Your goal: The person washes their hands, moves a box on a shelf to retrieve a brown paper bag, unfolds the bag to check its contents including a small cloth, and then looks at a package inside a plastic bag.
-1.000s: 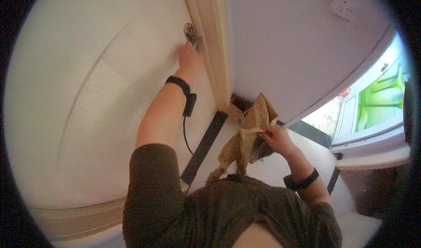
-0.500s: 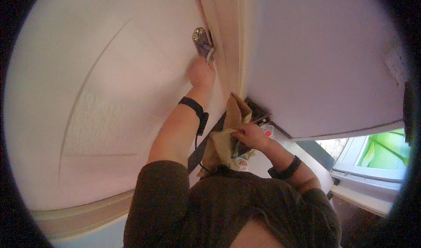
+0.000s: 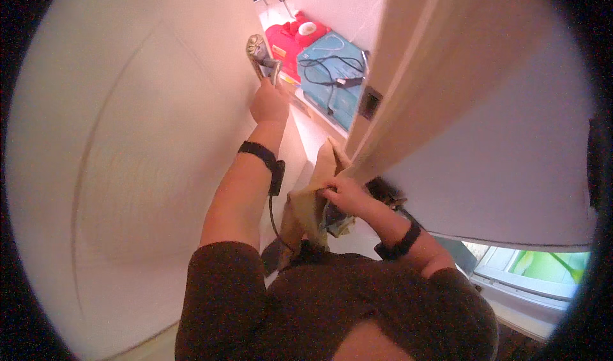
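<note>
Ahead, the pale door [image 3: 153,169] stands ajar; your left hand [image 3: 271,105] wraps its metal handle [image 3: 260,53], your right hand [image 3: 350,196] pinches the tan bag [image 3: 302,213], which hangs just below and left of those fingers.

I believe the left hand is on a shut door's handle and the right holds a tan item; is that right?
The door isn't shut but ajar in the head view; the left hand is on its handle, the right hand holding a tan item.
</note>
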